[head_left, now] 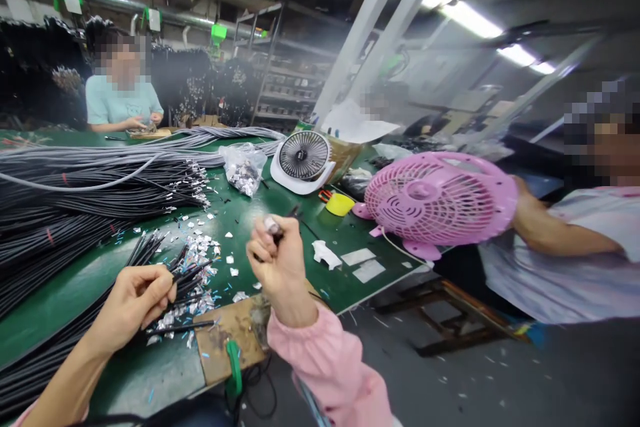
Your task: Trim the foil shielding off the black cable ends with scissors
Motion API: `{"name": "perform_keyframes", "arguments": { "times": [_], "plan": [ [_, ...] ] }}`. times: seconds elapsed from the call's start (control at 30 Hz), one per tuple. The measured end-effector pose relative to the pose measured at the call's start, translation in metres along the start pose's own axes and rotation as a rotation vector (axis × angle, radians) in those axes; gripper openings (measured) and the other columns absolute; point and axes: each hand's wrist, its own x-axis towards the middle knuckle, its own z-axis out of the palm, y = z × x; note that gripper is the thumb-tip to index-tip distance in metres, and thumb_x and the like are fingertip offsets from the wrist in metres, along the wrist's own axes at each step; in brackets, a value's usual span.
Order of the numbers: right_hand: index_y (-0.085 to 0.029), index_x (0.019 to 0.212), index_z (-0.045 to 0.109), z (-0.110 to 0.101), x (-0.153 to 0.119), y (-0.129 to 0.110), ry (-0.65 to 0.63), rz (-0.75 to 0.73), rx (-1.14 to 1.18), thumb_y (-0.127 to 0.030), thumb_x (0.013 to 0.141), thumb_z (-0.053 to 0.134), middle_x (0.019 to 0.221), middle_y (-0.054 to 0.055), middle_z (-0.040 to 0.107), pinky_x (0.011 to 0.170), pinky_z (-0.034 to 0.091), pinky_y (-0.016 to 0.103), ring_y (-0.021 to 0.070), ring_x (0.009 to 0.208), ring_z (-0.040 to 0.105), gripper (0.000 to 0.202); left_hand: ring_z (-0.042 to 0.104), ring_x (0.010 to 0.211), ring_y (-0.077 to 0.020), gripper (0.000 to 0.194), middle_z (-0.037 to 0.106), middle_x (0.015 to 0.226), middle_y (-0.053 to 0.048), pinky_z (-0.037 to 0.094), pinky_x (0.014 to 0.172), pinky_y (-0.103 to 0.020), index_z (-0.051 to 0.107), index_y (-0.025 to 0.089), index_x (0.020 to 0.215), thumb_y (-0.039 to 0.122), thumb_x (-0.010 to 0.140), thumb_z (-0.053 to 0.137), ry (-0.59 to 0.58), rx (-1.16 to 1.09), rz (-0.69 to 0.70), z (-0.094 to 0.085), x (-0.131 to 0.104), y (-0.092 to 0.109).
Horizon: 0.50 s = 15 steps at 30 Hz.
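My left hand (pixel 137 303) is closed in a pinch near the end of a black cable (pixel 193 273), which points over the scraps toward the right. My right hand (pixel 280 260), in a pink sleeve, is raised over the table and curled into a fist. A dark slim tool (pixel 295 212) seems to stick out beyond its fingers; most of it is hidden, so its kind is unclear. Below my left hand lie more black cables (pixel 55 363). Foil and blue wire scraps (pixel 197 253) are strewn between my hands.
Bundles of black cables (pixel 100 193) and grey cables (pixel 200 137) cover the green table's left. A wooden board (pixel 225 333) with a green clamp (pixel 233 363) sits at the near edge. Beyond are a white fan (pixel 304 157), yellow tape (pixel 340 204) and a pink fan (pixel 425 197). Co-workers sit around.
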Motion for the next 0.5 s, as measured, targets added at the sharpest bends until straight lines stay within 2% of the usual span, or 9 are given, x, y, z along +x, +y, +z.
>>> {"name": "perform_keyframes", "arguments": {
  "times": [0.03,0.07,0.13,0.17,0.23,0.37,0.43,0.5],
  "plan": [
    [-0.023,0.050,0.030,0.000,0.000,0.000,0.104,-0.037,-0.019,-0.041,0.056,0.068,0.042,-0.012,0.025,0.034,0.014,0.017,0.0024,0.038,0.013,0.042,0.028,0.033,-0.0034,0.055,0.040,0.042,0.005,0.017,0.032,-0.016,0.056,0.016,0.050,0.067,0.068,0.068,0.007,-0.005,-0.001,-0.001,0.000,-0.002],
    [-0.023,0.050,0.034,0.000,-0.001,0.001,0.136,-0.025,-0.102,-0.040,0.057,0.069,0.042,-0.011,0.030,0.035,0.015,0.018,0.0029,0.038,0.017,0.039,0.030,0.033,-0.0034,0.053,0.042,0.043,0.004,0.018,0.032,-0.016,0.059,0.016,0.053,0.065,0.068,0.069,0.022,-0.007,0.002,-0.002,0.000,-0.004],
    [-0.021,0.046,0.042,0.004,-0.008,0.008,0.012,-0.006,-0.350,-0.039,0.059,0.070,0.041,-0.008,0.036,0.038,0.021,0.020,0.0052,0.040,0.027,0.036,0.035,0.034,-0.0039,0.048,0.049,0.046,0.002,0.022,0.032,-0.015,0.065,0.015,0.058,0.061,0.068,0.072,0.079,-0.008,0.018,-0.003,-0.001,-0.006],
    [-0.020,0.045,0.044,0.007,-0.011,0.012,-0.020,-0.059,-0.428,-0.037,0.063,0.068,0.043,-0.007,0.036,0.041,0.023,0.021,0.0059,0.043,0.030,0.034,0.037,0.035,-0.0042,0.045,0.052,0.048,0.001,0.025,0.033,-0.015,0.067,0.015,0.059,0.059,0.067,0.074,0.112,-0.010,0.026,-0.003,-0.001,-0.007],
    [-0.018,0.048,0.049,0.012,-0.017,0.017,-0.059,-0.131,-0.502,-0.031,0.066,0.063,0.046,-0.006,0.038,0.044,0.026,0.021,0.0071,0.047,0.032,0.026,0.040,0.035,-0.0044,0.042,0.055,0.049,0.000,0.027,0.032,-0.014,0.069,0.015,0.059,0.056,0.065,0.076,0.172,-0.009,0.034,-0.003,-0.002,-0.007],
    [-0.018,0.053,0.057,0.014,-0.020,0.018,-0.083,-0.213,-0.536,-0.026,0.065,0.062,0.048,-0.005,0.042,0.043,0.031,0.022,0.0078,0.047,0.034,0.016,0.041,0.035,-0.0047,0.039,0.054,0.046,0.000,0.028,0.032,-0.013,0.070,0.015,0.054,0.053,0.058,0.080,0.209,0.009,0.001,0.001,-0.004,-0.003],
    [-0.018,0.054,0.060,0.010,-0.019,0.020,-0.094,-0.346,-0.575,-0.023,0.067,0.064,0.049,-0.004,0.046,0.042,0.033,0.022,0.0079,0.046,0.037,0.014,0.040,0.033,-0.0044,0.039,0.051,0.043,0.001,0.027,0.031,-0.013,0.069,0.015,0.050,0.052,0.053,0.081,0.243,0.008,-0.035,0.005,-0.003,0.001],
    [-0.017,0.058,0.065,0.004,-0.019,0.025,-0.100,-0.555,-0.627,-0.017,0.070,0.066,0.051,-0.003,0.053,0.044,0.038,0.021,0.0085,0.046,0.043,0.012,0.036,0.031,-0.0037,0.039,0.049,0.039,0.002,0.025,0.030,-0.013,0.068,0.015,0.049,0.051,0.049,0.081,0.282,0.002,-0.074,0.009,-0.003,0.003]
  ]
}}
